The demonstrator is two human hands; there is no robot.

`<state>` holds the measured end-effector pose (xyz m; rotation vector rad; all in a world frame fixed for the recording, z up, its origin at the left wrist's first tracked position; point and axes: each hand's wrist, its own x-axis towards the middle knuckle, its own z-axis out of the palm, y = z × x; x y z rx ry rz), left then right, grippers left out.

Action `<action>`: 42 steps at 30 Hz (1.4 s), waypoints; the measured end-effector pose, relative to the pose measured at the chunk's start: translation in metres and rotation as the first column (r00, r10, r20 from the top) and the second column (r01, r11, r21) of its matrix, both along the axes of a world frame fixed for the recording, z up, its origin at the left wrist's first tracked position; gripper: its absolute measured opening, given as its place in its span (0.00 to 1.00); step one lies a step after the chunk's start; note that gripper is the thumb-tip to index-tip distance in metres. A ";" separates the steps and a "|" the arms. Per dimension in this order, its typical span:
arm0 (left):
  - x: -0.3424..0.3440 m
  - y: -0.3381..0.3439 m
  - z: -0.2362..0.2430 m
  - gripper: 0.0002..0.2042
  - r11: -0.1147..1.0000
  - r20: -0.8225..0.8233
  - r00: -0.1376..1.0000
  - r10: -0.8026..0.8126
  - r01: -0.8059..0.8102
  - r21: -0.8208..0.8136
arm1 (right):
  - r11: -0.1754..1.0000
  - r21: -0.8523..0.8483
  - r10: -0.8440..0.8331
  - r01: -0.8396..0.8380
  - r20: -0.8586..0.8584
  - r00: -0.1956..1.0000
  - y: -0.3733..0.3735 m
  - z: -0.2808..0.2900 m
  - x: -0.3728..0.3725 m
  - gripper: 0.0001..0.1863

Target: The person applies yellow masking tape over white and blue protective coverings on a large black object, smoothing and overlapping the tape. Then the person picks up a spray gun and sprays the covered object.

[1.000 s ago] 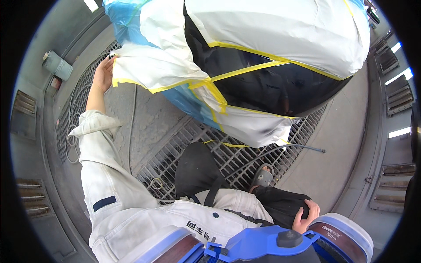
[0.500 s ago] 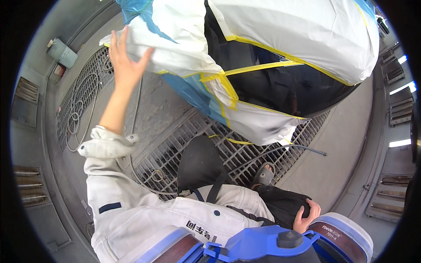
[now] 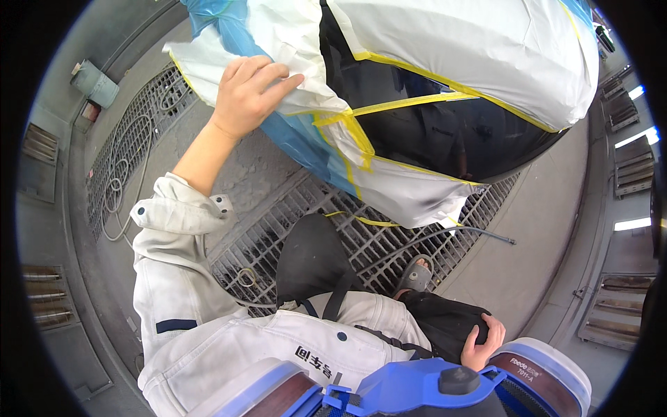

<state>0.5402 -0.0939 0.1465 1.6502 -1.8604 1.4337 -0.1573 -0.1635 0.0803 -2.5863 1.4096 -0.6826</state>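
My left hand [image 3: 251, 96] is at the white masking paper [image 3: 292, 42] that covers part of a glossy black car body panel [image 3: 417, 132]. Its fingers are bent and closed on the paper, with the tips partly hidden. To the left of the hand, a loose flap of this paper sticks out, edged with yellow tape. Blue plastic film [image 3: 306, 153] hangs below the paper. Strips of yellow masking tape [image 3: 410, 104] border the black area and cross it. My right hand [image 3: 486, 342] lies on my black-covered knee, thumb apart from the fingers, holding nothing.
Floor grating [image 3: 243, 243] runs beneath the car, with a dark hose [image 3: 479, 233] across it. A pale hose [image 3: 114, 187] lies coiled at left, near a grey bucket [image 3: 95, 83]. Blue respirator parts [image 3: 424, 393] fill the bottom. Vent panels [image 3: 618, 306] line the right wall.
My left hand has moved right and slightly down, and its spread fingers have bent in on the paper. The paper's left flap has swung out. My right hand stays on the knee.
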 end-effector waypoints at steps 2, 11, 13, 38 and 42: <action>0.005 0.008 0.001 0.21 0.999 0.019 0.999 -0.039 0.038 0.029 | 1.000 0.008 -0.001 0.001 0.004 1.000 -0.001 0.000 0.001 0.18; 0.027 0.020 0.001 0.21 0.992 0.110 0.990 -0.093 0.082 0.093 | 0.999 0.042 -0.011 0.012 -0.014 1.000 0.001 0.007 0.003 0.18; 0.030 0.011 0.000 0.22 0.990 0.100 0.990 -0.100 0.089 0.109 | 0.999 0.028 -0.020 0.021 -0.015 1.000 0.002 0.007 0.000 0.18; -0.043 -0.042 -0.008 0.06 0.941 -0.192 0.961 -0.201 0.244 0.236 | 0.998 0.058 0.004 -0.004 0.000 1.000 0.002 0.009 0.007 0.18; -0.042 -0.040 -0.019 0.07 0.951 -0.157 0.972 -0.174 0.207 0.228 | 0.998 0.060 0.004 -0.004 -0.012 1.000 0.003 0.011 0.008 0.18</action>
